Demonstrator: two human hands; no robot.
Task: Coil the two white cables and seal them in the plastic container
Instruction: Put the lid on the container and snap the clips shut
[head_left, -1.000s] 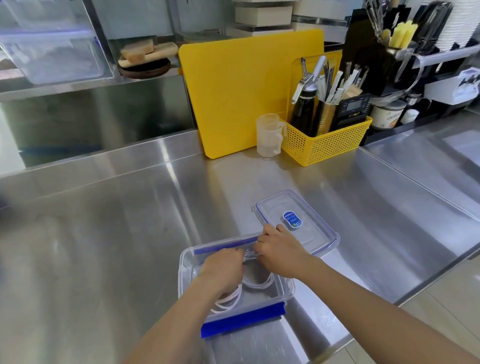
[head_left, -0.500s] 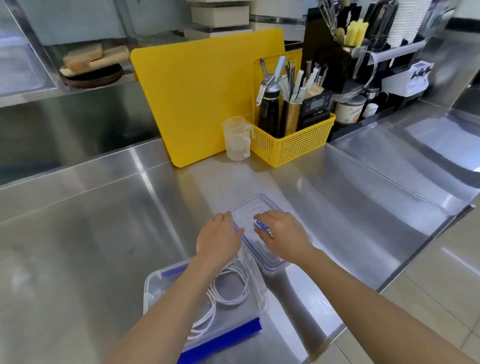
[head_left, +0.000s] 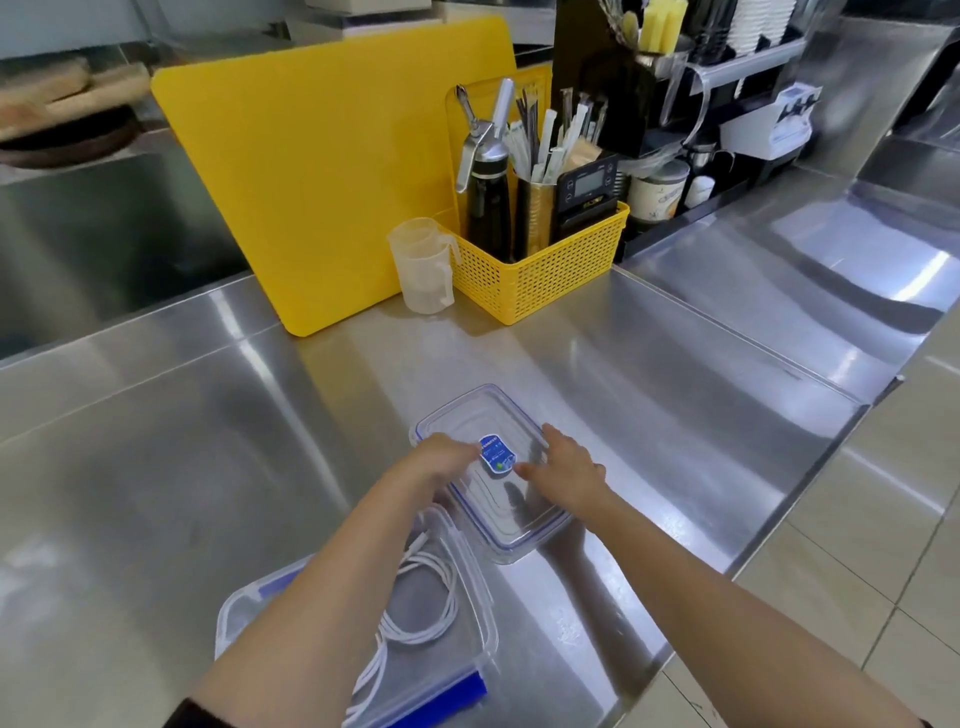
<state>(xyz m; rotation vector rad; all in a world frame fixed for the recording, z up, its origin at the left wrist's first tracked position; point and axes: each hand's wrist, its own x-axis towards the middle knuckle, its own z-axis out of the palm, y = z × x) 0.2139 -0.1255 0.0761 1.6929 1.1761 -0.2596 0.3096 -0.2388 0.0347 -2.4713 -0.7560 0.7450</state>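
The clear plastic container (head_left: 226, 621) with blue clips stands at the near edge of the steel counter, open at the top. The white cables (head_left: 430, 621) lie coiled inside it, partly hidden by my left forearm. Just beyond it is the clear lid (head_left: 488, 415) with a blue sticker. My left hand (head_left: 441, 462) grips the lid's left side and my right hand (head_left: 569, 470) grips its right side. The lid's near edge looks raised off the counter and overhangs the container's far corner.
A yellow cutting board (head_left: 332, 171) leans at the back. In front of it stand a clear measuring cup (head_left: 422, 267) and a yellow basket (head_left: 545, 275) of tools. The counter edge (head_left: 779, 525) drops to a tiled floor on the right.
Both hands left the container and moved forward to the lid. They now hold it by its sides, and it sits closer to the container's far corner.
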